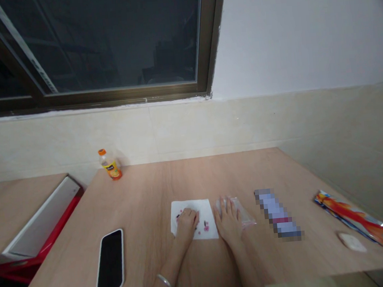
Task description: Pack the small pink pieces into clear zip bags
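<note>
My left hand point(186, 220) rests on a white sheet point(204, 207) printed with small pink flowers. Its fingers are curled in and pressed together, and whatever they may hold is hidden beneath them. A silver bangle point(165, 283) circles the left wrist. Just to the right of the sheet, my right hand point(230, 218) lies flat with fingers stretched out and a little apart. Under and beside it is a clear plastic bag point(247, 219), partly covered by the palm and fingers.
A white-edged phone point(110, 263) lies at left on the wooden table point(143, 201). An orange drink bottle point(111, 165) stands near the back wall. On the right are a blurred-out flat item point(278, 214), a shiny orange packet point(355, 218) and a small whitish object point(352, 241).
</note>
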Demonstrator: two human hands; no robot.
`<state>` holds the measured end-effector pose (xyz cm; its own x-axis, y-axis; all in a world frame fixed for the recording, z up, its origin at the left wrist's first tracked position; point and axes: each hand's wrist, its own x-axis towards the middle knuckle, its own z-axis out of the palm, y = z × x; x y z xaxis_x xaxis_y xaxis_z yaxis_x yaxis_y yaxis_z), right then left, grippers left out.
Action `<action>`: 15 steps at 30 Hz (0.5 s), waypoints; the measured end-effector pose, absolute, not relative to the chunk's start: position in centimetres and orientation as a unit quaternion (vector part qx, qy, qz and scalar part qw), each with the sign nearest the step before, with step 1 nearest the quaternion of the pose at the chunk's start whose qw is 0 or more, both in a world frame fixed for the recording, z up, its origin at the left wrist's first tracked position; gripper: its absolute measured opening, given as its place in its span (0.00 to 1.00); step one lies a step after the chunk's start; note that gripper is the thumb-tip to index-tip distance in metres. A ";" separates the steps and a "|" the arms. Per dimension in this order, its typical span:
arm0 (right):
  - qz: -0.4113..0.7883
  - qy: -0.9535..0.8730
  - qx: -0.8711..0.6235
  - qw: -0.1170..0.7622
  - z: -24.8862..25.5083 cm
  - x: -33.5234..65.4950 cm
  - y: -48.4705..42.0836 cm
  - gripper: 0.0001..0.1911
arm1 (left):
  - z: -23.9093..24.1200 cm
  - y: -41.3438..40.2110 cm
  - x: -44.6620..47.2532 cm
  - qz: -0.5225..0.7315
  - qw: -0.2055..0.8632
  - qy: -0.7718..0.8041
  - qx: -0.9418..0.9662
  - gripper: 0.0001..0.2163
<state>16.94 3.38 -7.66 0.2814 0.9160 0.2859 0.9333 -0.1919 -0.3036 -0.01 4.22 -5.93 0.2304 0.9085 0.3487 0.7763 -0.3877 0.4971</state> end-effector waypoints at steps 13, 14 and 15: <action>-0.042 -0.609 -0.773 0.172 -7.5 17.0 3.3 0.31 | -5.1 4.0 -0.1 0.314 0.081 0.525 0.787 0.12; -0.047 -0.611 -0.769 0.180 -7.5 16.9 3.3 0.32 | -5.0 3.8 -0.2 0.320 0.082 0.523 0.785 0.13; -0.053 -0.612 -0.765 0.193 -7.5 16.9 3.2 0.33 | -4.9 3.7 -0.3 0.326 0.084 0.521 0.784 0.12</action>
